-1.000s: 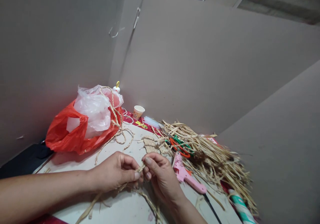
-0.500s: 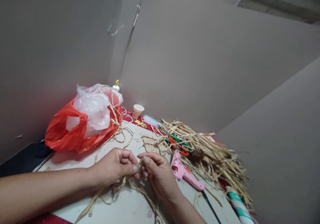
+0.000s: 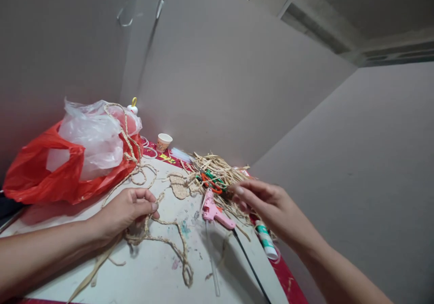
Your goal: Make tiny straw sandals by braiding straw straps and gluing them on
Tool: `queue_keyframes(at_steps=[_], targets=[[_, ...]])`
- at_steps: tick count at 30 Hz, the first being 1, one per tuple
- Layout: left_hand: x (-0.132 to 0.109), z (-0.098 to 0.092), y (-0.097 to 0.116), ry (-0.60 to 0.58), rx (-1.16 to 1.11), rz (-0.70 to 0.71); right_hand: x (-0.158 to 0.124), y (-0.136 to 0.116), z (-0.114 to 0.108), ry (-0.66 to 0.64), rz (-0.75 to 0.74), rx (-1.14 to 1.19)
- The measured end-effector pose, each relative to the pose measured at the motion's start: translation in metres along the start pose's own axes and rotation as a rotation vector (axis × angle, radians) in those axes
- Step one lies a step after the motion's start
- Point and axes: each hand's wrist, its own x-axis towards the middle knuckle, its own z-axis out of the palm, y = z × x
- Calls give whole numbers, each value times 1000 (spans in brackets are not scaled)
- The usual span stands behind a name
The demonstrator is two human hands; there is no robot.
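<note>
My left hand [image 3: 130, 209] pinches the end of a braided straw cord [image 3: 179, 231], which trails in loops over the white board. Loose flat strands hang below this hand toward the near edge. My right hand [image 3: 256, 198] is raised at the right, beside the bundle of dry straw [image 3: 224, 166]. Its thumb and fingers are drawn together; what they hold, if anything, cannot be made out. A pink glue gun [image 3: 215, 211], with a clear glue stick [image 3: 213, 263] beneath it, lies between the hands. A flat woven straw piece [image 3: 178, 185] rests beyond them.
Scissors with orange and green handles [image 3: 212, 183] lie by the straw. A red plastic bag [image 3: 37, 168] with clear bags fills the left. A paper cup [image 3: 164, 142] stands at the back. A green-and-white roll [image 3: 266, 240] lies right, near the glue gun's black cord [image 3: 249, 263].
My right hand has left the cord's end and swung right, to beside the straw. My left hand still holds the cord. The view has turned right, shifting things leftward in the picture.
</note>
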Motion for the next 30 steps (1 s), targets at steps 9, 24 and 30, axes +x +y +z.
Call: queue_keyframes(at_steps=[9,24,30], targets=[[1,-1,-6,1,19,4,-28,120,22,-54,14,-693],[0,-1,-12,-7,69,16,-8,113,38,-57,-47,-869],[5,-2,-17,-39,128,50,-33,104,18,107,-87,-654]])
